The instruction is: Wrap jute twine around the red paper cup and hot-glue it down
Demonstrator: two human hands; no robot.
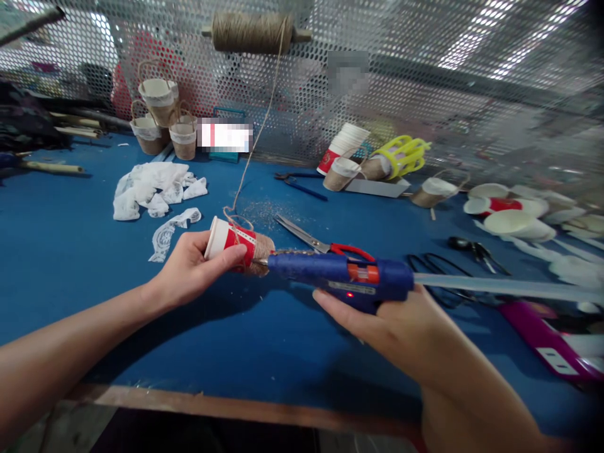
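Note:
My left hand (201, 261) grips a red and white paper cup (219, 238) lying on its side, its rim toward the left. Twine (265, 245) is wound round the cup's base end, and a strand runs up from it to a large spool (251, 33). In my right hand (387, 327) is a blue hot glue gun (311, 269) with a lit red light. Its nozzle meets the cup near the wound twine; whether it touches I cannot tell. A long clear glue stick (472, 283) sticks out of the gun's back.
Red-handled scissors (306, 236) lie just behind the gun, with blue-handled pliers (302, 187) farther back. White lace (155, 185) is heaped at left, near twine-wrapped cups (163, 104). At right are stacked paper cups (346, 148), loose cups (519, 223) and a purple power strip (542, 343).

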